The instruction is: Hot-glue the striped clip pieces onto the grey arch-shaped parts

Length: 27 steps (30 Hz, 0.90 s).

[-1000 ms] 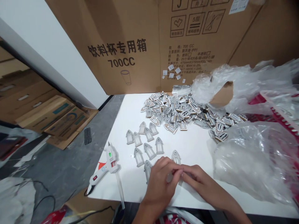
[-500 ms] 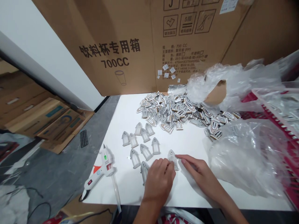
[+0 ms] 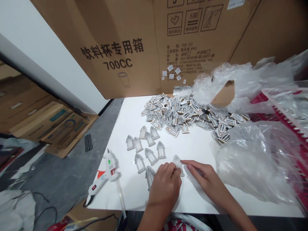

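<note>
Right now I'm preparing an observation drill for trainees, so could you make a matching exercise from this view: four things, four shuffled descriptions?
Things:
1. hot glue gun
2. right hand
3. cardboard box printed 700CC
4. slotted basket

Descriptions:
A. brown, upright along the back of the white table
B. magenta, at the far right
C. mostly white, lying near the table's left edge
D. beside a gray arched frame

Pairs: 1-C, 2-D, 3-A, 4-B

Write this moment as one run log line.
left hand: at arched piece, grip unclear; right hand: index finger at its right edge; glue gun: on table
</note>
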Each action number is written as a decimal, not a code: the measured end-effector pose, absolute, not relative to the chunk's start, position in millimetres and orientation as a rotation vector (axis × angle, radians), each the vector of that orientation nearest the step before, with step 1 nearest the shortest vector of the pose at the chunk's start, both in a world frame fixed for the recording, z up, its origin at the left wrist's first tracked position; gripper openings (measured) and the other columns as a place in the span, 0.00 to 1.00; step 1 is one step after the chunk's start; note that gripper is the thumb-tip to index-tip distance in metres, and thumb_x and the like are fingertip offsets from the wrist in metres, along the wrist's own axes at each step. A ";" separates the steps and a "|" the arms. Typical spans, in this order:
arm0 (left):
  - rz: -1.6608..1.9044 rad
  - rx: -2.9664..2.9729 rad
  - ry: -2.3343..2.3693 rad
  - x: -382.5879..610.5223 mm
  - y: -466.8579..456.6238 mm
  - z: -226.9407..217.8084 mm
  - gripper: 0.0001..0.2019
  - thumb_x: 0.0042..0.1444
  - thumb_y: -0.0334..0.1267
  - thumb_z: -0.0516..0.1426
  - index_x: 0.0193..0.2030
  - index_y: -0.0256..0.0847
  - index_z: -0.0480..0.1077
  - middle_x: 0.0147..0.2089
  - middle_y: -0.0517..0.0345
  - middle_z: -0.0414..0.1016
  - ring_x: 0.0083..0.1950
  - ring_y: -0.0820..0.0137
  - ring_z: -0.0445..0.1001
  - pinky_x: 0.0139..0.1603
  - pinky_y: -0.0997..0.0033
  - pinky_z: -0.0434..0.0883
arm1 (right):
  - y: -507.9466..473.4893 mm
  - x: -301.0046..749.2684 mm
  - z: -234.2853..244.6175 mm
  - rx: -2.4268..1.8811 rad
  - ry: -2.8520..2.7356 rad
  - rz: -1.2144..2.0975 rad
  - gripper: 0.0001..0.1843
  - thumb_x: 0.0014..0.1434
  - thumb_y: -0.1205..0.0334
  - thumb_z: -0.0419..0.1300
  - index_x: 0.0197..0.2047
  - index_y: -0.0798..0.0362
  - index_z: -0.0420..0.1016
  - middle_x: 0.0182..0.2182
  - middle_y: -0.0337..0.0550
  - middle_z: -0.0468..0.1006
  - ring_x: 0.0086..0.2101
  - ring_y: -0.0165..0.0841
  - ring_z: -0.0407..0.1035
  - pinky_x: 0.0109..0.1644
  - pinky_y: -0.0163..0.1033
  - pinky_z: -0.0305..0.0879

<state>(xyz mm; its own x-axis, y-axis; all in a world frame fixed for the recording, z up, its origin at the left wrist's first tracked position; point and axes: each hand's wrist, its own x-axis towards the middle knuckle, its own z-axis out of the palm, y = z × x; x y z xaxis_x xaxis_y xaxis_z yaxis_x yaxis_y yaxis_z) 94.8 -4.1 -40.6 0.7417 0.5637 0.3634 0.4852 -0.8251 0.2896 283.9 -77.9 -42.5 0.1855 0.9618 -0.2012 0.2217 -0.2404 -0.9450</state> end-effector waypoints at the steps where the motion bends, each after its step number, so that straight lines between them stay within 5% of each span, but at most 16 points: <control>1: 0.674 2.759 0.832 94.2 -4.2 -40.7 0.12 0.65 0.23 0.55 0.49 0.40 0.73 0.43 0.53 0.77 0.42 0.61 0.73 0.43 0.58 0.74 | -77.9 283.7 -42.2 -1.630 -1.144 1.124 0.23 0.76 0.45 0.56 0.64 0.44 0.82 0.59 0.45 0.84 0.57 0.44 0.77 0.67 0.49 0.68; 9: 0.641 2.732 0.812 91.0 -6.6 -40.7 0.15 0.66 0.24 0.56 0.56 0.41 0.72 0.50 0.52 0.80 0.47 0.59 0.75 0.51 0.54 0.74 | -77.8 284.6 -46.3 -1.645 -1.159 1.131 0.24 0.76 0.44 0.56 0.63 0.47 0.83 0.60 0.47 0.84 0.59 0.46 0.76 0.68 0.51 0.67; 19: 0.682 2.878 0.797 86.4 -11.1 -49.0 0.11 0.71 0.29 0.58 0.58 0.39 0.73 0.54 0.54 0.83 0.46 0.61 0.75 0.47 0.56 0.72 | -63.2 292.5 -36.9 -1.674 -1.218 1.118 0.26 0.76 0.43 0.54 0.62 0.49 0.83 0.58 0.48 0.84 0.56 0.43 0.78 0.63 0.45 0.70; 27: 0.628 2.883 0.916 86.8 -11.2 -51.5 0.07 0.65 0.25 0.64 0.46 0.39 0.75 0.56 0.54 0.83 0.45 0.61 0.76 0.44 0.57 0.70 | 10.4 290.3 -32.8 -2.093 -1.617 0.634 0.28 0.78 0.56 0.47 0.77 0.51 0.65 0.44 0.51 0.87 0.44 0.48 0.81 0.45 0.45 0.67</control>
<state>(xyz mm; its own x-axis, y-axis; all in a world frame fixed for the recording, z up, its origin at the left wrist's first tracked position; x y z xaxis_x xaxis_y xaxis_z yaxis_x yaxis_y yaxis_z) 86.8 -11.2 -51.5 0.7420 0.5632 0.3636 0.5422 -0.8232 0.1688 290.3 10.4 -32.8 0.2200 0.9704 -0.0993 0.7796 -0.2360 -0.5802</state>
